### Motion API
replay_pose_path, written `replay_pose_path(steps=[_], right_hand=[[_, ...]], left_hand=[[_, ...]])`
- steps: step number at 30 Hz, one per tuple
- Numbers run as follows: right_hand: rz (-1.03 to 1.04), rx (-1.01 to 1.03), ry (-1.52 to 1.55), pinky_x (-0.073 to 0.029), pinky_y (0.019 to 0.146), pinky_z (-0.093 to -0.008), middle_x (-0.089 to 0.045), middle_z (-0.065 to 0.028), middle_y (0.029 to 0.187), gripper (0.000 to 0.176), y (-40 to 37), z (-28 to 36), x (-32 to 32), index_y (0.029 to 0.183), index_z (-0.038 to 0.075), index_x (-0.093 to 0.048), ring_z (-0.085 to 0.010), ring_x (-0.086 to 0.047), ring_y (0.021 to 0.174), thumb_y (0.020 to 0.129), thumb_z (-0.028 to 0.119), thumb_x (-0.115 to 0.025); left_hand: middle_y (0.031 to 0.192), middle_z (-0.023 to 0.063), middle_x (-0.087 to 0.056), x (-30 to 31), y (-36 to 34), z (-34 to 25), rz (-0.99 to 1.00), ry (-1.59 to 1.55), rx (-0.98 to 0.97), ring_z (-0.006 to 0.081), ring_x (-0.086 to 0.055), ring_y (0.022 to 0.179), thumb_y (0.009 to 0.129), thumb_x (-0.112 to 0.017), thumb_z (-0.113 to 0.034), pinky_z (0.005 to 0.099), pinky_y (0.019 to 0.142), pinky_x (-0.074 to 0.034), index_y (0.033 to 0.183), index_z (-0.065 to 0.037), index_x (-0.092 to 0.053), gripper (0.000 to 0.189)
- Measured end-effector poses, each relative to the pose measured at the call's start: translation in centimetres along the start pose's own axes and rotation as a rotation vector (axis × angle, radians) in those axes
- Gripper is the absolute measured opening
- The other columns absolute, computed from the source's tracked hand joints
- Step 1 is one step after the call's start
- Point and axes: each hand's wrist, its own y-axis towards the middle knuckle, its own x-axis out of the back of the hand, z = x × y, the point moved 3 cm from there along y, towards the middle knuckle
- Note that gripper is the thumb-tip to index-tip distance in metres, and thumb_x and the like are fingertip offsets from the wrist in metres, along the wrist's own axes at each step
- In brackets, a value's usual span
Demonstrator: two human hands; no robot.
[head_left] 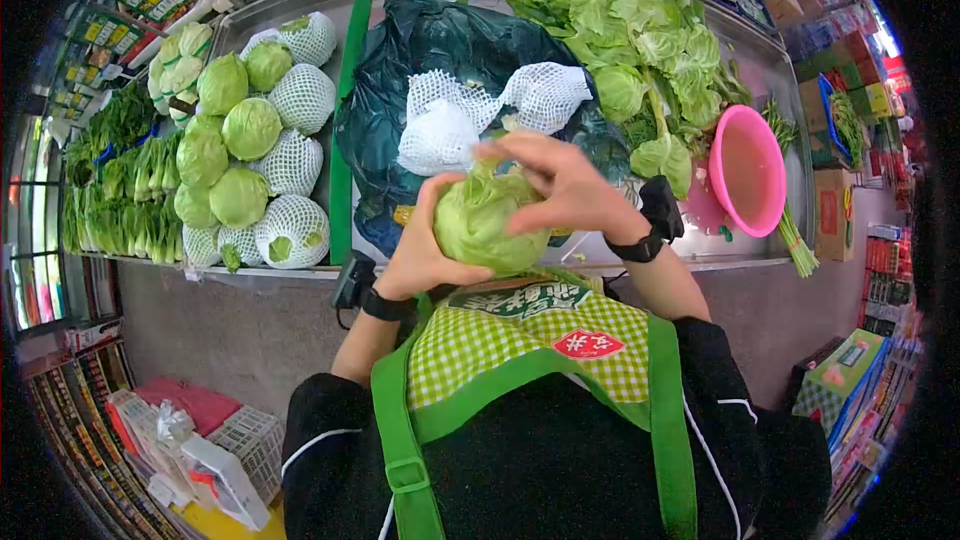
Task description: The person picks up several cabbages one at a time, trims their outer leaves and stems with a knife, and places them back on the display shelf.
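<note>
My left hand is wrapped round the side and underside of a pale green head of cabbage, held up close to the apron. At its top, my right hand curves over with bent fingers near a raised leaf, and its thumb lies against the side. The fingertips are slightly blurred. Just beyond the hands, white foam nets lie on a dark green plastic bag.
Cabbages, some in foam nets, are stacked left of a green divider. Loose outer leaves pile up at the back right, near a pink basin. The counter's metal front edge runs before me. Crates stand low on the left.
</note>
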Motion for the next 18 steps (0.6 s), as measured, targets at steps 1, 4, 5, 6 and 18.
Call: replay_pose_path(steps=[1,4,5,6,18], right_hand=[[0.034,0.161,-0.16,-0.037,0.052,-0.0211,-0.055,0.0005,0.084,0.034,0.0,1.0,-0.8,0.099,0.001,-0.058,-0.0036,-0.045,0.064,0.067,0.008,-0.067],[-0.089,0.025,-0.099,-0.036,0.052,-0.0219,-0.054,0.0015,0.075,0.018,0.8,-1.5,-0.9,0.083,-0.001,-0.057,-0.0038,-0.044,0.061,0.072,0.011,-0.066],[-0.187,-0.231,0.061,-0.036,0.052,-0.0219,-0.053,0.002,0.069,0.016,0.9,-3.0,-0.5,0.076,0.0,-0.056,-0.0037,-0.043,0.06,0.074,0.013,-0.065],[-0.341,-0.275,-0.021,-0.037,0.053,-0.0216,-0.051,0.0033,0.063,0.018,1.0,-4.8,0.2,0.074,0.0,-0.054,-0.004,-0.043,0.057,0.078,0.016,-0.062],[0.06,0.14,-0.109,-0.04,0.064,-0.0268,-0.053,-0.0063,0.08,0.03,-0.7,1.0,0.4,0.096,0.004,-0.062,-0.0166,-0.05,0.073,0.067,0.006,-0.067]], left_hand=[[0.113,0.0103,-0.041,-0.1,0.2,-0.1,0.001,0.018,-0.009,0.0195,-0.041,0.108,0.044,-0.083,-0.021,0.0322,0.092,-0.034,0.122,-0.005,-0.028,0.097],[0.112,0.0096,-0.041,-0.1,0.0,0.0,0.062,0.209,-0.025,0.0194,-0.041,0.108,0.043,-0.083,-0.021,0.0319,0.092,-0.034,0.122,-0.005,-0.029,0.097],[0.112,0.009,-0.041,-0.2,-0.1,0.1,0.092,0.193,-0.036,0.0194,-0.041,0.108,0.042,-0.083,-0.022,0.0316,0.093,-0.033,0.121,-0.004,-0.03,0.096],[0.112,0.009,-0.041,-0.2,-0.1,0.3,0.097,0.194,-0.036,0.0194,-0.041,0.108,0.042,-0.083,-0.022,0.0316,0.093,-0.033,0.121,-0.004,-0.03,0.096],[0.117,0.0107,-0.042,1.1,-0.5,1.1,-0.041,-0.216,0.0,0.0202,-0.042,0.11,0.044,-0.082,-0.021,0.0325,0.094,-0.034,0.122,-0.003,-0.027,0.098]])
